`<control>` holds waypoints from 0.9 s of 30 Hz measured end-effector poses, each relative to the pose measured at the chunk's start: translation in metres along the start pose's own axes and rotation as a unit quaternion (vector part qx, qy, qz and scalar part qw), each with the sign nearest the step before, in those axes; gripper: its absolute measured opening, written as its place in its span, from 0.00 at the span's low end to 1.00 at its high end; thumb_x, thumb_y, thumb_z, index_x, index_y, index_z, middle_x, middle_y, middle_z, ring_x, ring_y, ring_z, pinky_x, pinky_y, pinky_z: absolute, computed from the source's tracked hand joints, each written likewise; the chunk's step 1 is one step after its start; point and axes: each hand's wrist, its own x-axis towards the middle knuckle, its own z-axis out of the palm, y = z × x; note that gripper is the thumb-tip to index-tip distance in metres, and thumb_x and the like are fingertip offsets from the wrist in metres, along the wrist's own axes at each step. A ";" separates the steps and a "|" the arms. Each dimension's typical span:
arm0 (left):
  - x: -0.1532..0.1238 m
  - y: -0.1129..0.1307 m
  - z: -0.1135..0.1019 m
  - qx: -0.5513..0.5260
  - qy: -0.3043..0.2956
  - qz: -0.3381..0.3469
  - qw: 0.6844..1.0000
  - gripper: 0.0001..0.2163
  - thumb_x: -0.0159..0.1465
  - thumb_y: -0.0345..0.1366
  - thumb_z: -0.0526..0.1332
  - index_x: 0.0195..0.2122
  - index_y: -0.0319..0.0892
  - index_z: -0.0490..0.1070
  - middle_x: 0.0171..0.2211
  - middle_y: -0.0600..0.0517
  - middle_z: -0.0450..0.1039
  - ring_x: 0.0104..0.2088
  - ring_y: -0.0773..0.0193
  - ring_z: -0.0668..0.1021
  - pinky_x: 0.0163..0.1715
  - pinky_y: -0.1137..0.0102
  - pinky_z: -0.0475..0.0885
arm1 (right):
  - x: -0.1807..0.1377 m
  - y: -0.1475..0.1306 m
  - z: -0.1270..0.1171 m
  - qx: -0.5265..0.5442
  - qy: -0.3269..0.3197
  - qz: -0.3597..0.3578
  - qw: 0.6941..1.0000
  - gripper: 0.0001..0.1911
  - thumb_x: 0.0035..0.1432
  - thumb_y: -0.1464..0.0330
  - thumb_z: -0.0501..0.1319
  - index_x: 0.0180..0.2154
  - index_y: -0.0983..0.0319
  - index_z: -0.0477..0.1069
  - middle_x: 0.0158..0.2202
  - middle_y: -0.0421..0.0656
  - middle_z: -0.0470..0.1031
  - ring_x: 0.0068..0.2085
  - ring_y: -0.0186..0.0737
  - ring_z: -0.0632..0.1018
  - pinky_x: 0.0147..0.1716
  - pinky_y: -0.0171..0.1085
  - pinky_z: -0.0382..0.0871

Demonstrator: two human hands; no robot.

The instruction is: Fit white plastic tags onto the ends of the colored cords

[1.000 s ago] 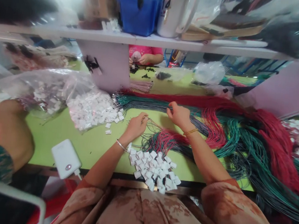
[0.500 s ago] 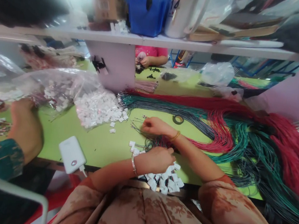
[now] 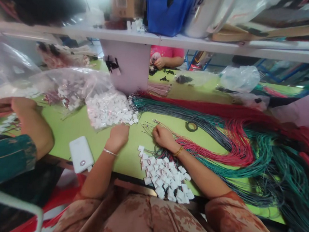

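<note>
My left hand [image 3: 119, 135] is at the front edge of a clear bag of white plastic connector housings [image 3: 108, 108]. Its fingers are drawn together beside a few loose housings [image 3: 135, 117], and whatever lies in them is hidden. My right hand [image 3: 165, 137] is closed around thin wires, whose crimped ends [image 3: 146, 125] fan out to its left. Below it, near the table's front edge, lies a heap of white connectors [image 3: 162, 174] with wires attached.
Long bundles of red wires [image 3: 239, 141], green wires [image 3: 270, 148] and grey wires [image 3: 210, 126] spread to the right. A black tape roll [image 3: 191, 126] and a white power bank [image 3: 81, 154] lie on the green table. A co-worker's arm [image 3: 38, 127] is at left; a shelf [image 3: 139, 38] crosses above.
My left hand has moved from above the connector heap, up and left to the bag of housings, uncovering the heap. My right hand stays by the wire ends. The whole view has shifted slightly.
</note>
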 end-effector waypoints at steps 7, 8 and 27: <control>0.020 -0.004 0.017 -0.104 0.044 -0.001 0.994 0.11 0.54 0.24 0.54 0.34 0.38 0.75 0.34 0.39 0.75 0.35 0.53 0.76 0.34 0.66 0.65 | 0.004 0.001 -0.005 0.055 0.027 0.013 0.998 0.07 0.57 0.70 0.53 0.34 0.62 0.69 0.32 0.44 0.76 0.31 0.37 0.72 0.31 0.32 0.58; 0.021 -0.004 0.016 -0.135 0.051 0.013 0.989 0.10 0.55 0.25 0.55 0.31 0.39 0.75 0.33 0.40 0.75 0.34 0.55 0.76 0.34 0.66 0.64 | 0.004 0.000 -0.008 0.033 0.034 0.032 0.998 0.07 0.57 0.70 0.53 0.35 0.63 0.69 0.32 0.45 0.76 0.31 0.38 0.72 0.31 0.33 0.58; 0.051 0.041 0.015 -0.848 -0.070 0.043 0.524 0.08 0.54 0.32 0.66 0.34 0.37 0.71 0.27 0.53 0.71 0.23 0.73 0.71 0.24 0.77 0.66 | 0.010 -0.016 -0.017 0.392 0.159 -0.027 0.906 0.11 0.51 0.61 0.59 0.27 0.63 0.69 0.22 0.37 0.66 0.25 0.31 0.64 0.27 0.32 0.59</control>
